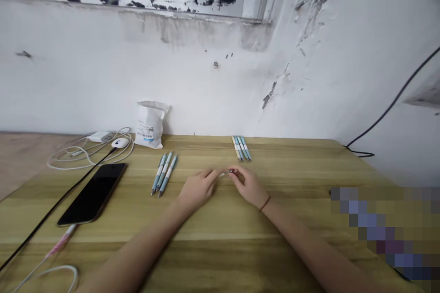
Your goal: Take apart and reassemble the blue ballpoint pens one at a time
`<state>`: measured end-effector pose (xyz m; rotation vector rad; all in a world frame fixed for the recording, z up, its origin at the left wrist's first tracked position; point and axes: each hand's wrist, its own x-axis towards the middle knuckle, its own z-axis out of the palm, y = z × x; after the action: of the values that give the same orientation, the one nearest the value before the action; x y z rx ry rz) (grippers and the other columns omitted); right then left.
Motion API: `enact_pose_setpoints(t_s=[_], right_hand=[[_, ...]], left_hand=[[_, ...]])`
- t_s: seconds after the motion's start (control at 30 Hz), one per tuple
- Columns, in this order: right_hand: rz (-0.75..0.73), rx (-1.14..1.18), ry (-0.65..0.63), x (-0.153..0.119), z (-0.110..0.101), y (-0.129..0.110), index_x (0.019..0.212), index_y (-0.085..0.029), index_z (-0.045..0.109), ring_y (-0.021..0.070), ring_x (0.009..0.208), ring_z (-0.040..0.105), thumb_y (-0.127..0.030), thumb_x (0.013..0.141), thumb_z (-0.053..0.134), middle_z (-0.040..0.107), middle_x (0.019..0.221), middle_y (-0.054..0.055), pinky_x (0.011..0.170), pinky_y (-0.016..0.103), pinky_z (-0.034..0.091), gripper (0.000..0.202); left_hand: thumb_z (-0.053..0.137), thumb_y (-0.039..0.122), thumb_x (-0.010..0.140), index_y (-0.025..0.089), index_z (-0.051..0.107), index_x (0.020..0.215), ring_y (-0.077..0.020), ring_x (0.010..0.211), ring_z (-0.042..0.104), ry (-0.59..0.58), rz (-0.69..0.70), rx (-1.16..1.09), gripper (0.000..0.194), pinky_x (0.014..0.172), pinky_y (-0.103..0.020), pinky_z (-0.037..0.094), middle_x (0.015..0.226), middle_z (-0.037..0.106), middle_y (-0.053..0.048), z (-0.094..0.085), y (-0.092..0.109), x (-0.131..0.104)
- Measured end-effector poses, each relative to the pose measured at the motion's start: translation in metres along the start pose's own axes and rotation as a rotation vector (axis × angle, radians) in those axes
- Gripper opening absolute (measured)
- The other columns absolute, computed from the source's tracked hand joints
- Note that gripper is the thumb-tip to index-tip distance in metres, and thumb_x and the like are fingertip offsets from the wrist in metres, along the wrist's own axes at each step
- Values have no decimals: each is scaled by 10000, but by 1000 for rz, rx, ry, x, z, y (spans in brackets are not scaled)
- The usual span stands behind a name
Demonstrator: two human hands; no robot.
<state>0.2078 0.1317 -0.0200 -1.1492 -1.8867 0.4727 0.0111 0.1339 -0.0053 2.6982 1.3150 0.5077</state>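
Observation:
Near the middle of the wooden table [220, 219], a small slim object [224, 173], whitish with a dark end, spans the gap between my hands; it looks like part of a pen. My left hand [201, 187] pinches its whitish end. The fingers of my right hand [248, 185] are closed on the dark end, and a thin red band circles that wrist. To the left of my left hand lie three blue-and-white pens [164, 175] side by side. Beyond my right hand, several similar pens [241, 148] form a row near the wall.
At the left a black phone [92, 193] lies with a white cable plugged in. Behind it are a white charger [99, 136], coiled cable and a small white device [120, 143]. A white packet [150, 125] stands against the wall. A pixelated patch hides the right edge.

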Motion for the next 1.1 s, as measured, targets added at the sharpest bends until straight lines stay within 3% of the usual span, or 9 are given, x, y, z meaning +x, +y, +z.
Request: enact_pose_setpoints(t_s=[0.2, 0.5, 0.77, 1.1], right_hand=[[59, 53, 62, 0, 0, -1, 938, -184, 585, 179, 771, 596, -294, 844, 484, 644, 850, 62, 708, 304, 486, 177], [159, 93, 105, 3, -1, 5, 880, -176, 590, 154, 636, 562, -269, 803, 495, 609, 713, 25, 584, 259, 453, 154], [129, 66, 101, 2, 1, 9, 842, -179, 607, 142, 612, 518, -246, 801, 482, 589, 713, 19, 563, 246, 416, 148], [159, 68, 65, 2, 0, 5, 865, -185, 586, 145, 579, 501, -283, 822, 460, 552, 664, 9, 531, 252, 409, 166]], left_hand=[[290, 319, 929, 272, 444, 1223, -169, 892, 600, 72, -3, -46, 335, 756, -276, 476, 1034, 587, -36, 1, 3, 0], [328, 285, 917, 184, 514, 1024, -174, 843, 591, 82, -28, -24, 238, 721, -276, 472, 911, 614, -57, 4, -1, 0], [299, 299, 941, 242, 507, 1156, -156, 888, 599, 148, 17, -26, 304, 785, -268, 469, 976, 642, -37, 7, -5, 1], [288, 273, 936, 235, 488, 1177, -161, 919, 590, 139, -41, -68, 315, 800, -281, 477, 1070, 593, -37, 4, -1, 0]])
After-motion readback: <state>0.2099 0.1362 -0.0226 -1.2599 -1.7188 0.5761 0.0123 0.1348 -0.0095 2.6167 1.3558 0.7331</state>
